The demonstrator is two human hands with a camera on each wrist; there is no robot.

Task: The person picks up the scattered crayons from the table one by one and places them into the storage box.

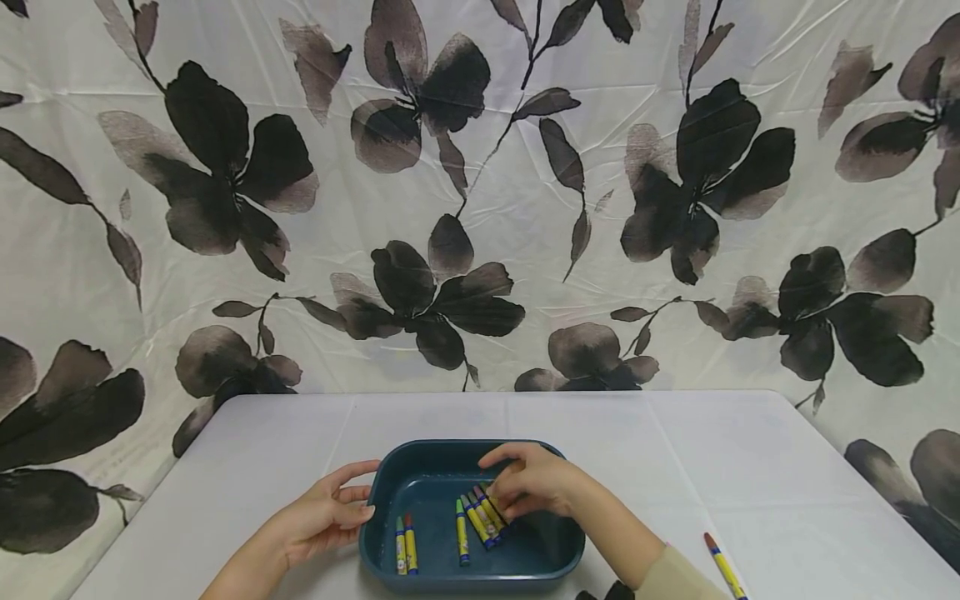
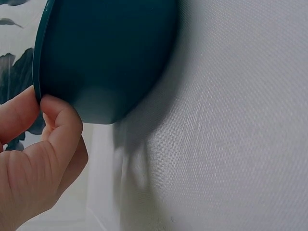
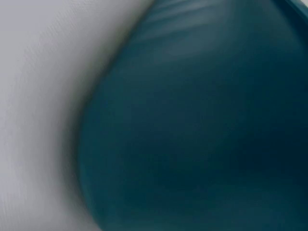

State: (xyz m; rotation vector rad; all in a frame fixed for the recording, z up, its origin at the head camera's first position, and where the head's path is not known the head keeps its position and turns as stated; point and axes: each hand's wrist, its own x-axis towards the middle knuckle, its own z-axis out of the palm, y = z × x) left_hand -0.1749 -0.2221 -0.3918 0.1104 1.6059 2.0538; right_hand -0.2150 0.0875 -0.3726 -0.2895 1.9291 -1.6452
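A dark teal plastic tray (image 1: 472,577) sits near the front of the table. My left hand (image 1: 321,515) grips its left end, and in the left wrist view the thumb and finger of this hand (image 2: 43,149) pinch the rim (image 2: 36,62). Over the tray's right half, my right hand (image 1: 536,482) reaches in with curled fingers, its fingertips at the rightmost crayon (image 1: 492,507) of a slanted bunch. A light green crayon (image 1: 462,533) lies just left of that bunch. Two more, a green crayon (image 1: 401,546) and a brown crayon (image 1: 410,543), lie side by side farther left.
On the white table (image 1: 652,450), right of the tray, lies a single brown-tipped crayon (image 1: 724,567). A black object (image 1: 618,592) shows at the bottom edge beside the right sleeve (image 1: 675,577). Behind the table hangs a floral cloth (image 1: 555,250). The right wrist view shows mostly the tray's outer wall (image 3: 192,120).
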